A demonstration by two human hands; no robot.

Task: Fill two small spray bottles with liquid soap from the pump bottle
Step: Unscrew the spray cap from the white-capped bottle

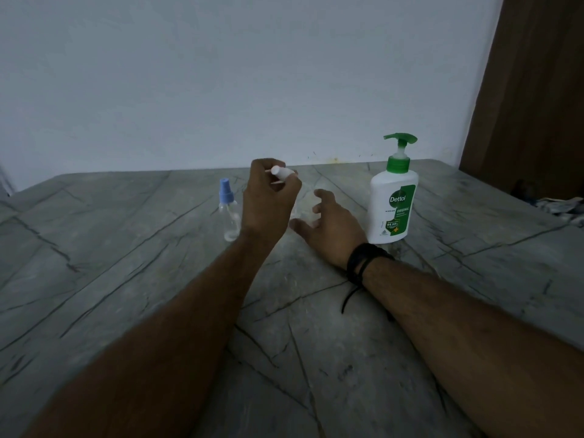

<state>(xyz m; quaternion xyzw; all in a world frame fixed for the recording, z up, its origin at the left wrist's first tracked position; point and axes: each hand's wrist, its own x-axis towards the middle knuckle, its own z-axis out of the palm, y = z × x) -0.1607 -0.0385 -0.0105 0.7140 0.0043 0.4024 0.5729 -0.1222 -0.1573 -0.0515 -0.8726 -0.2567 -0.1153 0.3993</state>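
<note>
A white pump bottle (392, 203) with a green pump head stands upright on the grey marble table (158, 279), right of centre. My left hand (268, 200) is raised and pinches a white spray cap (281, 172). Below it a clear small bottle (301, 207) stands between my hands, mostly hidden. My right hand (328, 226) rests on the table with its fingers curved around that bottle; contact is unclear. A second clear spray bottle (229, 213) with a blue cap stands just left of my left wrist.
A pale wall rises behind the table's far edge. A brown door (531, 90) stands at the right. Some crumpled cloth (559, 207) lies at the table's right edge. I wear a black band (363, 257) on my right wrist.
</note>
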